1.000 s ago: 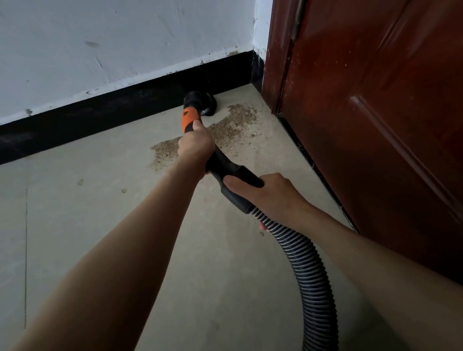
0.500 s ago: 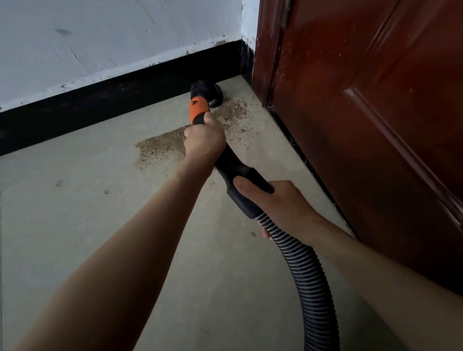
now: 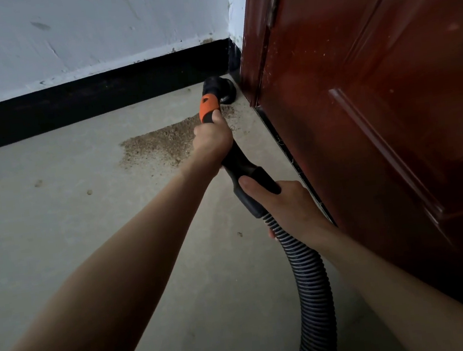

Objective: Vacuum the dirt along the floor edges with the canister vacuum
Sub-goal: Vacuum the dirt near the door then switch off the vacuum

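A black vacuum nozzle with an orange collar sits on the floor in the corner where the black skirting meets the door. My left hand grips the wand just below the orange collar. My right hand grips the black handle cuff where the ribbed grey hose begins. A patch of brown dirt lies on the beige floor just left of my left hand, with a few grains past it toward the door. The canister is out of view.
A dark red wooden door fills the right side, close to my right arm. A black skirting board runs under the white wall. A few loose crumbs lie on the floor tiles at left.
The nozzle has moved right along the skirting into the corner by the door. Less of the dirt beside the door shows now. Both hands keep their hold.
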Action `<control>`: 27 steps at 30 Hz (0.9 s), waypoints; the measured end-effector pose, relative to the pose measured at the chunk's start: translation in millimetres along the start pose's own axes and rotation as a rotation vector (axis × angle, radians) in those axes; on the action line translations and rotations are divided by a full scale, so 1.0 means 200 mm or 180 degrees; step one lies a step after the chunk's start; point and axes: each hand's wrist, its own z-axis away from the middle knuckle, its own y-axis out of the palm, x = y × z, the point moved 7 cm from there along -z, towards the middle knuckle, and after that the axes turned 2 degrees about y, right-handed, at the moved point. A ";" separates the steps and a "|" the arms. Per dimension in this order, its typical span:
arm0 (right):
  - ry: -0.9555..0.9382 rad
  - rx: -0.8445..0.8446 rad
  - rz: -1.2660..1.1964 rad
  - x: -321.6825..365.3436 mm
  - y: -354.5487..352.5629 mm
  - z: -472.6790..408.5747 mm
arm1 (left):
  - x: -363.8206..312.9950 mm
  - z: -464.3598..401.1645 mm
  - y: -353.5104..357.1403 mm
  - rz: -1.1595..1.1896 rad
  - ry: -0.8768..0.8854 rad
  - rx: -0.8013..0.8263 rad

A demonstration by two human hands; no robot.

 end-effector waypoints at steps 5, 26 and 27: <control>0.0064 -0.0007 -0.0197 0.01 -0.01 -0.01 | -0.06 0.00 0.03 -0.0167 0.0197 0.0061; 0.0117 -0.0224 -0.0187 0.00 0.01 0.20 | -0.02 0.16 0.02 -0.0020 0.0556 0.0336; 0.0132 -0.0212 -0.0214 -0.01 0.01 0.21 | -0.02 0.17 0.01 -0.0078 0.0577 0.0325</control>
